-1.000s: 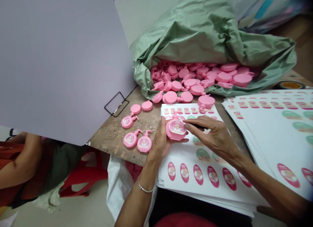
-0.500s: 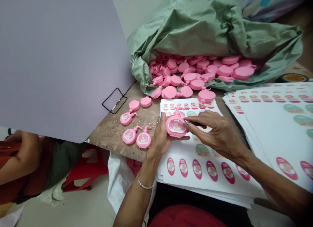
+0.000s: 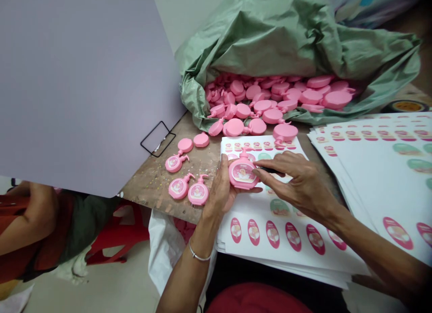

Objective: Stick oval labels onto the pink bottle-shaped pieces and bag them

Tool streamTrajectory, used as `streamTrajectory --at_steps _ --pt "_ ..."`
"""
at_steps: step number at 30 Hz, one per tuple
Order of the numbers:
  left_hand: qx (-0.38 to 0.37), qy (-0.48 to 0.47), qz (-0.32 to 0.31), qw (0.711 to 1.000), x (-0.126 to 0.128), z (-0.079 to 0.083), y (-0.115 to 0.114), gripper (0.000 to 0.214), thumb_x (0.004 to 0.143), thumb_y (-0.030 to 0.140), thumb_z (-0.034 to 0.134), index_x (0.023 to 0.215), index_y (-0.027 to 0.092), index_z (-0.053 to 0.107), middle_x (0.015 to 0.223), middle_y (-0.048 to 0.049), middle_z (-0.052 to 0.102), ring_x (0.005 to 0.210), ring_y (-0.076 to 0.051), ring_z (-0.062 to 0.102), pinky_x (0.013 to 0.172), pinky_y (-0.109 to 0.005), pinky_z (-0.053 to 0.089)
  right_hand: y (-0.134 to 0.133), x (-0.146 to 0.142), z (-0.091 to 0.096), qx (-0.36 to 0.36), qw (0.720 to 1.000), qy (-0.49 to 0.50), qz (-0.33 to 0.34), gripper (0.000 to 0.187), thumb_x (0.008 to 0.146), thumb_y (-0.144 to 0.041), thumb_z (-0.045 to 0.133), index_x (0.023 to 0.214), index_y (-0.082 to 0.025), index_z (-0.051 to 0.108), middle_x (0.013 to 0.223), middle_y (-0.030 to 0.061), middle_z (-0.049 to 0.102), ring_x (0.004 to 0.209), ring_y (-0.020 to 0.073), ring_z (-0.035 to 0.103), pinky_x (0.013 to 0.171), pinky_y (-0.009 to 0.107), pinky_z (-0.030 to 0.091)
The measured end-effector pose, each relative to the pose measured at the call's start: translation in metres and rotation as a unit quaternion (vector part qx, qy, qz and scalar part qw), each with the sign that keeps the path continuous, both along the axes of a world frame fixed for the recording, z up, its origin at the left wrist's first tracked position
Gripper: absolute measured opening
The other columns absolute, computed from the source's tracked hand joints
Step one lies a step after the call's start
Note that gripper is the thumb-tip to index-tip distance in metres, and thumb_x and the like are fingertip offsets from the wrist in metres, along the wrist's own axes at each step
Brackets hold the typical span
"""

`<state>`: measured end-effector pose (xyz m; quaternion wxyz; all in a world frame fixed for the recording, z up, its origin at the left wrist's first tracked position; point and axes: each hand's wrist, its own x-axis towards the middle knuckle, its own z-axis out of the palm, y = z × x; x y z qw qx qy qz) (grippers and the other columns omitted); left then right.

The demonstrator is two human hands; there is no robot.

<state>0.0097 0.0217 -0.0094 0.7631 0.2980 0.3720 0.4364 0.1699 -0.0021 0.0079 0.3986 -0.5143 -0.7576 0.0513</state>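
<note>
Clasping a pink pump bottle (image 3: 243, 171) in the left hand (image 3: 222, 187), held above the sticker sheets (image 3: 256, 209), beside their left edge and toward their far-left corner. Most likely in the midst of seating the label (image 3: 241, 173): apparently pressing at its right border with thumb and fingertip of the right hand (image 3: 299, 180). Also pinching a dark slim tool (image 3: 274, 171) in that right hand, too hidden to name. Calls next, by the look of it, for a firm left hold, light even pressure across the label, and a check for bubbles or loose rims.

Pointing pump-first toward the far edge of the table (image 3: 145, 182), with base toward the near edge and nozzle to the right. Running lengthwise from base to pump, roughly along the sheets' left edge; facing label-up, seemingly tilted.

Farther out, left of the left hand, three labelled bottles (image 3: 198, 193) near the table's front-left edge; beyond these, two plain-looking bottles (image 3: 201, 140). On the table's far part, an opened green bag (image 3: 270, 47) full of pink bottles. Toward the right side, a second pile of sheets (image 3: 364, 173). Past the left edge, a co-worker's arm (image 3: 37, 214).
</note>
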Motion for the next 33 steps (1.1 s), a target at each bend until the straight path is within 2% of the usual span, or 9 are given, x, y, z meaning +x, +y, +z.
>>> streamTrajectory --at_steps 5,12,17,21,23,26,30,31,33 --pt "0.029 0.001 -0.022 0.999 -0.003 0.003 -0.003 0.059 0.087 0.064 0.044 0.107 0.012 0.064 0.104 -0.0136 0.069 0.096 -0.027 0.066 0.077 -0.042 0.060 0.001 -0.001 0.000 0.008 1.000 -0.003 -0.002 0.020 0.087 -0.035 0.058 0.089 -0.021 0.073 0.065 0.0036 0.065 0.061 0.0164 0.055 0.065 0.033 0.042" --pt "0.099 0.024 -0.055 0.993 -0.010 0.005 -0.009 0.041 0.072 0.027 0.076 0.107 0.016 0.059 0.096 -0.0064 0.066 0.087 -0.021 0.065 0.074 -0.039 0.059 0.004 0.006 -0.002 0.004 0.999 -0.045 -0.023 0.025 0.089 -0.037 0.056 0.096 -0.017 0.071 0.079 0.0083 0.071 0.076 0.0228 0.063 0.075 0.039 0.046" --pt "0.086 0.045 -0.071 0.993 -0.005 0.002 -0.019 0.052 0.066 0.027 0.079 0.112 0.016 0.057 0.099 -0.0072 0.066 0.086 -0.021 0.066 0.076 -0.038 0.058 0.005 -0.004 -0.015 -0.034 0.995 0.059 -0.077 0.059 0.080 -0.053 0.064 0.125 -0.017 0.056 0.119 0.0138 0.065 0.103 0.0283 0.063 0.087 0.043 0.049" --pt "0.085 0.165 -0.025 0.982 -0.027 -0.003 -0.022 0.053 0.070 0.039 0.074 0.115 0.017 0.055 0.096 -0.0082 0.069 0.082 -0.023 0.067 0.072 -0.038 0.057 0.024 0.023 -0.036 -0.081 0.987 0.057 -0.128 0.063 0.078 -0.059 0.061 0.126 -0.018 0.055 0.120 0.0134 0.064 0.106 0.0286 0.061 0.091 0.043 0.049" --pt "0.117 0.334 0.075 0.932 -0.051 -0.006 -0.016 0.042 0.077 0.047 0.065 0.105 0.017 0.060 0.091 -0.0086 0.070 0.083 -0.023 0.066 0.074 -0.037 0.055 0.043 0.053 -0.043 -0.122 0.973 0.028 -0.195 0.064 0.079 -0.061 0.059 0.124 -0.016 0.056 0.117 0.0150 0.065 0.104 0.0302 0.062 0.088 0.044 0.049" --pt "0.200 0.553 0.155 0.794 -0.086 -0.010 0.001 0.038 0.080 0.053 0.057 0.091 0.018 0.066 0.092 -0.0095 0.070 0.093 -0.029 0.063 0.084 -0.043 0.050 0.079 0.094 -0.046 -0.182 0.937 -0.036 -0.297 0.078 0.069 -0.066 0.065 0.126 -0.014 0.054 0.119 0.0186 0.064 0.109 0.0359 0.059 0.085 0.046 0.048" --pt "0.350 0.665 0.212 0.625 -0.091 -0.007 0.014 0.042 0.081 0.051 0.056 0.098 0.014 0.066 0.113 -0.0181 0.064 0.115 -0.035 0.053 0.099 -0.053 0.039 0.117 0.111 -0.049 -0.267 0.912 -0.074 -0.304 0.076 0.067 -0.067 0.064 0.119 -0.012 0.058 0.114 0.0205 0.066 0.105 0.0371 0.060 0.081 0.045 0.047" --pt "0.384 0.658 0.225 0.607 -0.083 -0.005 0.014 0.040 0.082 0.048 0.056 0.102 0.014 0.065 0.118 -0.0192 0.061 0.118 -0.035 0.051 0.100 -0.053 0.038 0.121 0.111 -0.050 -0.279 0.909 -0.070 -0.301 0.073 0.069 -0.066 0.061 0.116 -0.011 0.059 0.110 0.0207 0.067 0.101 0.0364 0.062 0.078 0.043 0.047" --pt "0.421 0.620 0.203 0.631 -0.061 -0.002 0.012 0.032 0.086 0.040 0.053 0.104 0.015 0.063 0.117 -0.0170 0.062 0.112 -0.030 0.054 0.096 -0.047 0.043 0.120 0.109 -0.052 -0.283 0.913 -0.063 -0.286 0.065 0.074 -0.064 0.057 0.112 -0.011 0.061 0.102 0.0185 0.069 0.093 0.0332 0.064 0.072 0.039 0.047"
